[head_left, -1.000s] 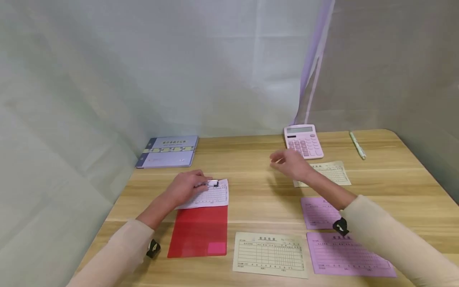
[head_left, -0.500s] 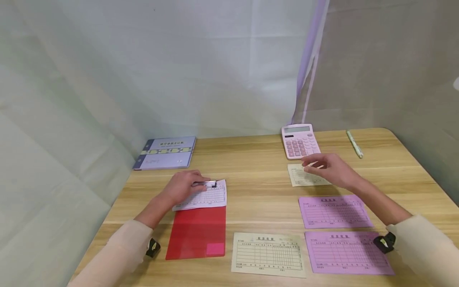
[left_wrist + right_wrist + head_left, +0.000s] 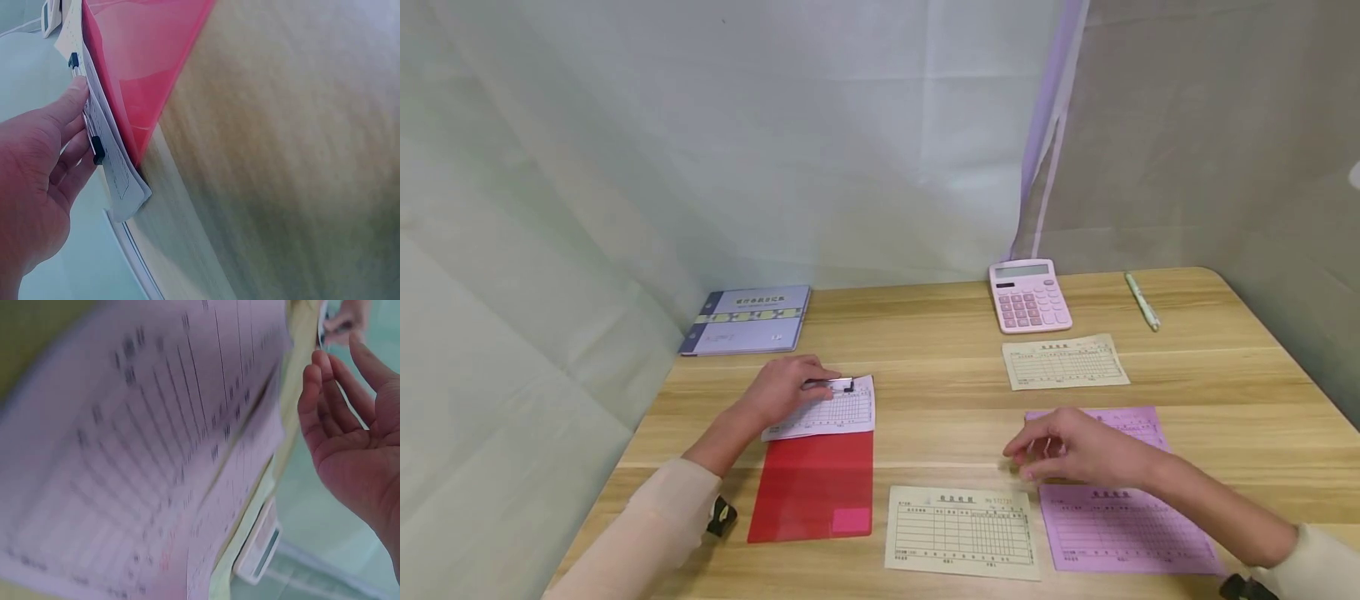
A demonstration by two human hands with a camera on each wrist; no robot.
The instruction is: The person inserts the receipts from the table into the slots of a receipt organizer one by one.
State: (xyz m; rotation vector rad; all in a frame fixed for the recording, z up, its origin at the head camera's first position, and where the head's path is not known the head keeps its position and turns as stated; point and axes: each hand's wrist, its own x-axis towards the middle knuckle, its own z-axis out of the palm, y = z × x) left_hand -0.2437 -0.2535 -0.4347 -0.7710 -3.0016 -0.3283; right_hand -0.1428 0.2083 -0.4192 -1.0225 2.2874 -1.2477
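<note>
The white slips [image 3: 844,412] could be skewed if the clip [image 3: 841,382] pinched by the left hand [image 3: 779,392] were tilted, while nothing is held by the loosely curved right hand [image 3: 1086,451].

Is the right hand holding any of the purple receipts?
No, a visible gap separates the right hand from the purple receipts.

A person's left hand [image 3: 784,390] pinches a silver metal clip [image 3: 841,382] on white printed paper [image 3: 842,412] atop a flat red rectangular board [image 3: 814,483]; the loosely curved right hand [image 3: 1078,450] hovers above two purple printed forms [image 3: 1131,533].
</note>
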